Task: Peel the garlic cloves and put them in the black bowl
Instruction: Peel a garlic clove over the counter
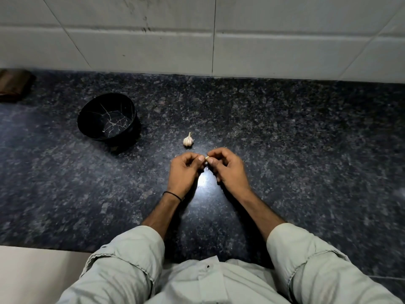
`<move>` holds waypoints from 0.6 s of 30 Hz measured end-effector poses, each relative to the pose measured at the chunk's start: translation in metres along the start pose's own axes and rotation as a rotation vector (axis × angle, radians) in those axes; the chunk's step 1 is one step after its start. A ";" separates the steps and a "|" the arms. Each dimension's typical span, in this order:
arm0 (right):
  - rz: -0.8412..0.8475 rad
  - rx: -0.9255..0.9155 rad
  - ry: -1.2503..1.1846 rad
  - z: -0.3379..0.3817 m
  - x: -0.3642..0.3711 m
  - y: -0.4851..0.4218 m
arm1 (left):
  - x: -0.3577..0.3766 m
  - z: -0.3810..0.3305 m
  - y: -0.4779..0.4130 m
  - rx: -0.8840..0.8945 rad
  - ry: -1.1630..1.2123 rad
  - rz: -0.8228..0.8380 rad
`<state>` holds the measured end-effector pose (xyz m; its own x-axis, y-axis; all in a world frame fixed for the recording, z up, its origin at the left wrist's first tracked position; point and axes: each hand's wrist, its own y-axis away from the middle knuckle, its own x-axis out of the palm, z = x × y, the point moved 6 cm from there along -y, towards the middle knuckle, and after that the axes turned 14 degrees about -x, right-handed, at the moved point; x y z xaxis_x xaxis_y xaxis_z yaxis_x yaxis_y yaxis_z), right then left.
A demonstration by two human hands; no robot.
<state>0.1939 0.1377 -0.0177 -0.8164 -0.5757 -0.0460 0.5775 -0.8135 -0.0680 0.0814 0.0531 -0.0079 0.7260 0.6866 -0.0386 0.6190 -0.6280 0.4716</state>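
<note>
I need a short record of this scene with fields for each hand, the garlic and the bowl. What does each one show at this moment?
left hand: fingers curled, pinches the garlic clove
right hand: pinches the same clove from the other side
garlic bulb: lies on the countertop just beyond the hands, untouched
black bowl: upright, left of the bulb, pale lines inside, no clove seen in it
</note>
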 end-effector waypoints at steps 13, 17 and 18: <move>0.120 0.102 -0.253 0.002 0.001 -0.009 | -0.002 -0.006 0.000 -0.107 -0.014 0.163; 0.136 0.099 -0.246 0.003 0.001 -0.009 | -0.003 -0.010 0.000 -0.101 -0.042 0.187; 0.144 0.097 -0.240 0.003 0.001 -0.009 | -0.004 -0.010 0.000 -0.101 -0.051 0.190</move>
<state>0.1878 0.1437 -0.0147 -0.7089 -0.6794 0.1894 0.6944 -0.7194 0.0184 0.0758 0.0539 0.0011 0.8426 0.5383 0.0166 0.4382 -0.7031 0.5600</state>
